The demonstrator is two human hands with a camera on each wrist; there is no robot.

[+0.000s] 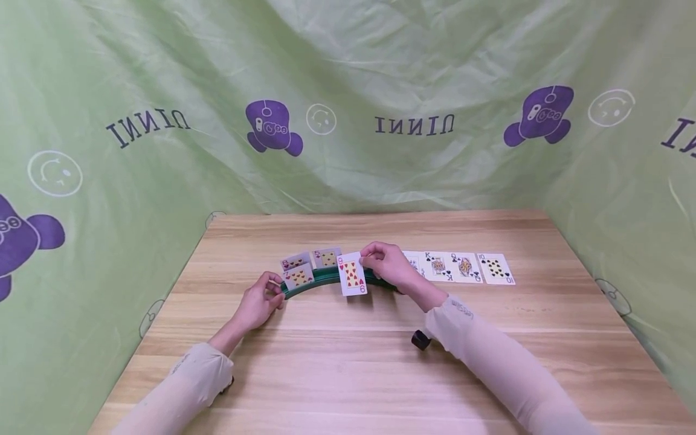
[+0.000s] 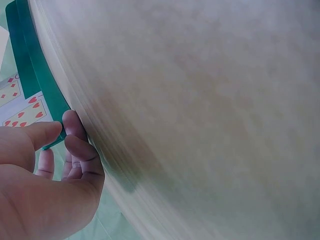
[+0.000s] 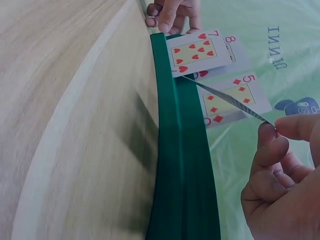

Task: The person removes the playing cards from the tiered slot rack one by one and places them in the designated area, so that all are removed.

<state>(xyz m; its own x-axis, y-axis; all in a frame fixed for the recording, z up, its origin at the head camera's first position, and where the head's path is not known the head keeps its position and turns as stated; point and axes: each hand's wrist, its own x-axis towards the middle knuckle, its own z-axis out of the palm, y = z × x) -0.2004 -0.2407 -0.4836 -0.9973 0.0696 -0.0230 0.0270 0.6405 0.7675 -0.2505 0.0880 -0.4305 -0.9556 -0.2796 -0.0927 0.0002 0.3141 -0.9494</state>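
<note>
A curved green card holder (image 1: 326, 277) lies on the table, and my left hand (image 1: 257, 304) grips its left end between thumb and fingers. My right hand (image 1: 387, 264) pinches the nine of hearts (image 1: 351, 279) by its upper right corner, in front of the holder's middle. In the right wrist view this card (image 3: 227, 97) shows nearly edge-on, its far end close to the seven of hearts. The seven of hearts (image 1: 299, 277) stands in the holder's front slot at the left. Behind it stand an eight (image 1: 294, 263) and the five of diamonds (image 1: 327, 258).
Right of the holder lies a row of face-up cards: a king (image 1: 437, 266), a queen (image 1: 464, 266) and a black ten (image 1: 496, 269), with another card partly hidden by my right hand. A green printed curtain (image 1: 348, 175) surrounds the wooden table (image 1: 348, 362).
</note>
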